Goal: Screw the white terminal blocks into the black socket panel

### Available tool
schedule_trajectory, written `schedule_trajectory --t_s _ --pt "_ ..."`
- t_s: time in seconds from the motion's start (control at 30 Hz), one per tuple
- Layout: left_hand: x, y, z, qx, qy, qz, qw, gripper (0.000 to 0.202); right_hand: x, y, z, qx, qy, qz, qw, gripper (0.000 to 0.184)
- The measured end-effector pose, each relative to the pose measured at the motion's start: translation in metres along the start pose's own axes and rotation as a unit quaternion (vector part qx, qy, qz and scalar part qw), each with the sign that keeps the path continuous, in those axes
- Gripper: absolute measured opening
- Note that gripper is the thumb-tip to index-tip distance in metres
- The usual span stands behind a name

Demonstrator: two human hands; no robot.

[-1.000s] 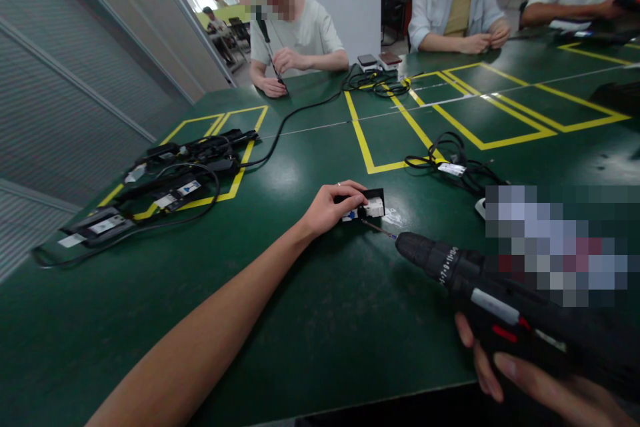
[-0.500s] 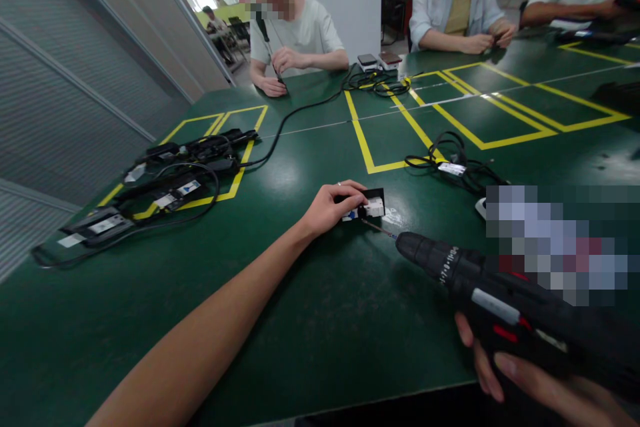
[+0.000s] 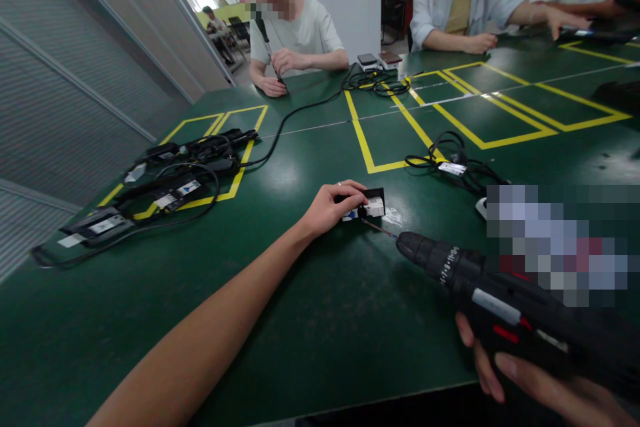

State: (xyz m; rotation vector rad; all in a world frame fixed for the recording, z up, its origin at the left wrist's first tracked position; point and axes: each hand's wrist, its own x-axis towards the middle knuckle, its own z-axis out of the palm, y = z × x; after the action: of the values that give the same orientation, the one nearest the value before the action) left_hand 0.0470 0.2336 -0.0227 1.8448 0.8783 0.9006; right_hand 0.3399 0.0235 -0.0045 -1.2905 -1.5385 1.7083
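My left hand (image 3: 327, 208) is stretched out over the green table (image 3: 310, 320), its fingers closed on a small black power adapter (image 3: 369, 205) with a white label, pressing it to the surface. My right hand (image 3: 515, 373) grips a black electric screwdriver (image 3: 500, 303) at the lower right. The tool's thin bit (image 3: 379, 229) points up-left, and its tip touches the adapter's near edge.
Several black adapters with coiled cables (image 3: 165, 183) lie inside a yellow-taped box at the left. Another cable bundle (image 3: 450, 160) lies right of centre. Yellow tape lines (image 3: 367, 147) mark the table. Three people sit at the far side, one holding a screwdriver (image 3: 267, 40).
My hands, the adapter and the screwdriver hold still. The person at the far right has reached one arm out to the right across the table.
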Motion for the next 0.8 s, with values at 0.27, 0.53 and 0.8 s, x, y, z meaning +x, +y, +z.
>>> schedule_trajectory --t_s 0.27,0.53,0.8 --pt "0.0009 -0.0038 -0.0003 0.001 -0.002 0.001 1.0 0.022 0.0 -0.0021 0.0035 0.04 0.031 0.001 0.999 0.029" --pt "0.0002 -0.0026 -0.0001 -0.002 -0.001 0.001 1.0 0.022 0.0009 -0.0056 0.0047 0.041 0.042 0.011 0.998 0.024" --pt "0.0005 -0.0023 -0.0002 -0.003 -0.003 0.0 1.0 0.021 -0.0011 0.0011 0.0005 0.043 0.017 0.006 0.999 0.024"
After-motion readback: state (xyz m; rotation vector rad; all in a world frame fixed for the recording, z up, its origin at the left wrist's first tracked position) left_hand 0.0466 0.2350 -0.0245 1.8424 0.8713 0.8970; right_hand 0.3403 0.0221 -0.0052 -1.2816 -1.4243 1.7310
